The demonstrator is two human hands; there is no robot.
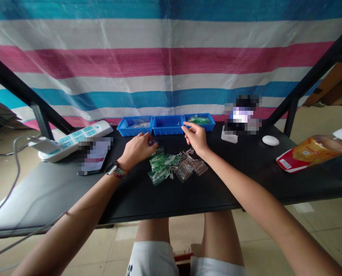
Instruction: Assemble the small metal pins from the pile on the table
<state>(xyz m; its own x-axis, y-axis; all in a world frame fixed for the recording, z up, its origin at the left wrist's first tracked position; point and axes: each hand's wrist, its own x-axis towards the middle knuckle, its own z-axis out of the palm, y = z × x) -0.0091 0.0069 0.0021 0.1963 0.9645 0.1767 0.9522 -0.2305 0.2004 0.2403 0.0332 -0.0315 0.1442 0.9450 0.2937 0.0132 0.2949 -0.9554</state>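
Note:
My left hand point(139, 147) is closed at the left edge of a pile on the black table. Something bluish shows at its fingertips, too small to name. My right hand point(196, 138) has thumb and forefinger drawn together at the front right corner of the middle blue bin point(168, 129); anything in that pinch is hidden. Between and below my hands lie small green plastic bags point(161, 165), clear plastic bags point(184, 170) and loose metal pins point(172, 173). Clear bags lie in the left blue bin point(130, 132), green bags in the right blue bin point(213, 122).
A power strip point(81, 134) with a plugged-in adapter point(44, 145) and a phone point(94, 157) are at the left. On the right are a white case point(229, 136), a white oval object point(270, 140) and a drink bottle point(308, 153) on its side. A striped sheet point(171, 61) hangs behind.

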